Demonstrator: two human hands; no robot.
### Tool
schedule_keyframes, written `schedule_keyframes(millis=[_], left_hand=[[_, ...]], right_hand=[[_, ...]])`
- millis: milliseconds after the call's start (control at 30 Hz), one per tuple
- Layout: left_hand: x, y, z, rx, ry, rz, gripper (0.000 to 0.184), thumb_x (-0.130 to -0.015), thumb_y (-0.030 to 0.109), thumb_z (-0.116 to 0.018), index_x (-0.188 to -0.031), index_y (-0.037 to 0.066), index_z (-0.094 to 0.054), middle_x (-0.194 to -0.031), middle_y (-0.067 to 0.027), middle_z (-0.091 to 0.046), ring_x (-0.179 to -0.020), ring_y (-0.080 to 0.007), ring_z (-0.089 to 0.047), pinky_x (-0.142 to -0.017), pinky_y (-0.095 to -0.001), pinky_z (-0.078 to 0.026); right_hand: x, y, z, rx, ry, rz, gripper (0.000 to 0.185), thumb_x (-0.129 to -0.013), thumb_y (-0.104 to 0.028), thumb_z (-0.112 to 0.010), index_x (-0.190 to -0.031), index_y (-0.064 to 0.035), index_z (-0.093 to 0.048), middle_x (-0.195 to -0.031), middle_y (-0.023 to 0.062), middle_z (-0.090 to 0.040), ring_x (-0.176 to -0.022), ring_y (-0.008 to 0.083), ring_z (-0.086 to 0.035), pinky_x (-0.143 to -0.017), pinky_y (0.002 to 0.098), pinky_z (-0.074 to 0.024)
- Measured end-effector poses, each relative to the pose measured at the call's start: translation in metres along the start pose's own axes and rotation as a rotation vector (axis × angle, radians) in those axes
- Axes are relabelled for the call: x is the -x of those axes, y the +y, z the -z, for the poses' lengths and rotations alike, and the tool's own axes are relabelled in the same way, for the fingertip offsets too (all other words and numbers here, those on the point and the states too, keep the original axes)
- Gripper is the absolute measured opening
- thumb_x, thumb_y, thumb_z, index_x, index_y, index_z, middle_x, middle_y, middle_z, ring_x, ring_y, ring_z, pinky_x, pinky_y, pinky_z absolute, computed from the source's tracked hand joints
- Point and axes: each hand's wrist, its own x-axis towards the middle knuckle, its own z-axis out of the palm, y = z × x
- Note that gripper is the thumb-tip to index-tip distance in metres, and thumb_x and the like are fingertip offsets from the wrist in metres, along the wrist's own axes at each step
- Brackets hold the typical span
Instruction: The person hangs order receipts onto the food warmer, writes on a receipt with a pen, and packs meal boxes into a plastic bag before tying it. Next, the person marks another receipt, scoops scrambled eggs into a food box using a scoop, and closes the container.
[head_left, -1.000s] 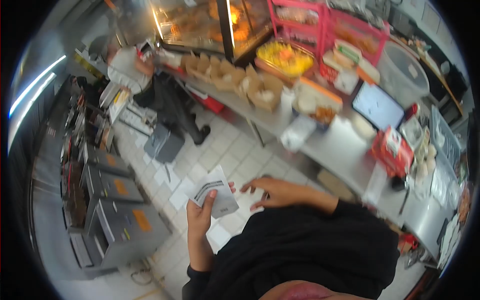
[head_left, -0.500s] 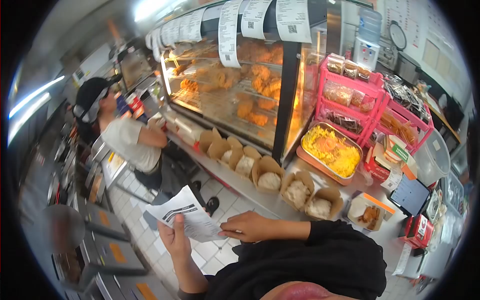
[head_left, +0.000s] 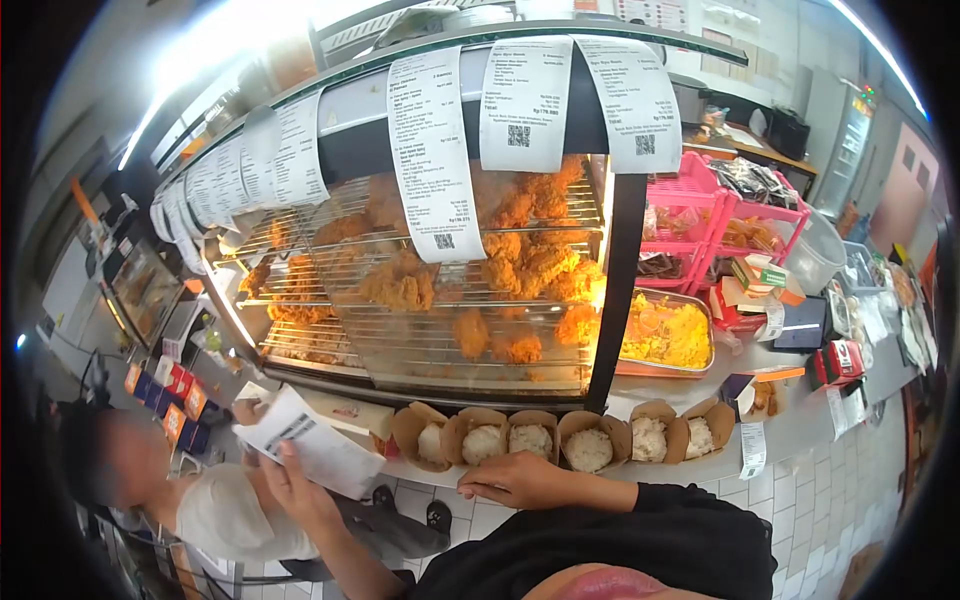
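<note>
My left hand [head_left: 292,487] is closed on a printed paper slip [head_left: 305,440], thumb over its face, at the lower left. My right hand [head_left: 515,480] is off the paper, palm down with its fingers loosely stretched to the left and nothing visible in them. It is in front of a row of brown paper boxes [head_left: 462,420] with white rice [head_left: 590,450] in them, nearest the middle ones; whether it touches one I cannot tell.
Behind the boxes stands a lit glass cabinet [head_left: 400,375] of fried chicken, with long receipts [head_left: 435,150] hanging over it. To the right are a tray of yellow food [head_left: 670,335], pink baskets [head_left: 690,215] and a tablet [head_left: 800,322]. A co-worker [head_left: 225,515] stands close at left.
My right hand has let go of the paper. The view has turned and come closer to the cabinet, and the co-worker appears nearer, at the lower left. My left hand still holds the slip.
</note>
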Motion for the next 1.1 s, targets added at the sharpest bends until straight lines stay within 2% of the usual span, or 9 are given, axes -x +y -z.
schedule_keyframes(millis=[133, 267, 333, 400, 467, 533, 733, 833, 1100], left_hand=[[-0.065, 0.018, -0.014, -0.142, 0.332, -0.022, 0.046, -0.098, 0.027, -0.055, -0.129, -0.006, -0.048, -0.116, -0.0108, -0.058, -0.104, -0.0182, -0.054, -0.093, -0.0297, -0.041], [-0.14, 0.052, -0.013, -0.099, 0.19, -0.329, 0.046, -0.096, 0.027, -0.058, -0.13, -0.003, -0.049, -0.115, -0.0113, -0.059, -0.103, -0.0152, -0.054, -0.09, -0.0279, -0.042], [-0.185, 0.066, -0.017, -0.2, 0.313, -0.568, 0.046, -0.094, 0.026, -0.061, -0.128, -0.003, -0.05, -0.116, -0.011, -0.059, -0.102, -0.0151, -0.055, -0.09, -0.0273, -0.043], [-0.226, 0.086, -0.025, -0.3, 0.382, -0.737, 0.045, -0.093, 0.026, -0.063, -0.127, -0.001, -0.05, -0.118, -0.012, -0.06, -0.103, -0.0173, -0.057, -0.09, -0.0286, -0.044], [-0.262, 0.099, -0.031, -0.238, 0.386, -0.734, 0.047, -0.092, 0.025, -0.063, -0.131, 0.003, -0.048, -0.132, -0.0175, -0.05, -0.118, -0.0258, -0.052, -0.1, -0.0349, -0.041], [-0.305, 0.107, -0.024, -0.45, 0.398, -0.899, 0.035, -0.092, 0.025, -0.063, -0.122, 0.009, -0.058, -0.119, -0.0117, -0.061, -0.11, -0.0225, -0.057, -0.095, -0.0314, -0.043], [-0.409, 0.093, 0.024, -0.67, 0.283, -0.772, 0.029, -0.093, 0.018, -0.057, -0.121, 0.017, -0.062, -0.12, -0.0108, -0.063, -0.112, -0.0225, -0.058, -0.095, -0.034, -0.043], [-0.433, 0.085, 0.048, -0.757, 0.303, -0.661, 0.032, -0.089, 0.011, -0.052, -0.118, 0.018, -0.064, -0.12, -0.0147, -0.063, -0.111, -0.031, -0.06, -0.093, -0.0371, -0.044], [-0.477, 0.038, 0.094, -0.897, 0.698, -0.452, 0.039, -0.078, 0.012, -0.053, -0.116, 0.01, -0.062, -0.123, -0.0173, -0.058, -0.117, -0.0361, -0.053, -0.101, -0.0423, -0.042]], right_hand=[[-0.007, 0.005, 0.002, 0.002, -0.071, -0.04, 0.014, -0.094, -0.023, -0.059, -0.101, -0.0141, -0.067, -0.084, 0.001, -0.068, -0.074, 0.0221, -0.066, -0.063, 0.0344, -0.0529], [-0.006, 0.019, 0.002, -0.027, -0.102, -0.029, 0.014, -0.093, -0.022, -0.06, -0.099, -0.0126, -0.068, -0.083, 0.0035, -0.069, -0.073, 0.0231, -0.066, -0.063, 0.0342, -0.0531], [-0.008, 0.018, 0.008, -0.01, -0.118, -0.016, 0.014, -0.093, -0.021, -0.06, -0.099, -0.0122, -0.069, -0.083, 0.0045, -0.069, -0.074, 0.0234, -0.067, -0.064, 0.0342, -0.0533], [-0.013, 0.011, 0.018, -0.025, -0.09, -0.065, 0.015, -0.093, -0.021, -0.061, -0.099, -0.0109, -0.07, -0.085, 0.007, -0.069, -0.076, 0.0246, -0.068, -0.065, 0.0348, -0.0536], [-0.014, 0.013, 0.025, -0.078, -0.074, -0.067, 0.016, -0.092, -0.022, -0.061, -0.101, -0.0112, -0.068, -0.084, 0.0079, -0.069, -0.075, 0.0267, -0.067, -0.065, 0.0364, -0.0534], [-0.012, 0.016, 0.034, -0.13, -0.067, -0.066, 0.017, -0.092, -0.024, -0.061, -0.102, -0.0115, -0.067, -0.083, 0.0088, -0.068, -0.075, 0.0287, -0.067, -0.065, 0.038, -0.0531], [-0.002, 0.033, 0.051, -0.112, -0.158, -0.082, 0.017, -0.091, -0.021, -0.062, -0.103, -0.0106, -0.069, -0.087, 0.0074, -0.071, -0.077, 0.0262, -0.068, -0.067, 0.0361, -0.0543], [0.0, 0.04, 0.05, -0.087, -0.224, -0.116, 0.017, -0.091, -0.021, -0.063, -0.101, -0.0093, -0.069, -0.086, 0.0069, -0.071, -0.077, 0.0253, -0.069, -0.068, 0.0357, -0.0545], [-0.02, 0.041, 0.038, -0.23, -0.209, -0.134, 0.016, -0.091, -0.019, -0.063, -0.1, -0.007, -0.069, -0.084, 0.0085, -0.07, -0.073, 0.0244, -0.068, -0.065, 0.0345, -0.0532]])
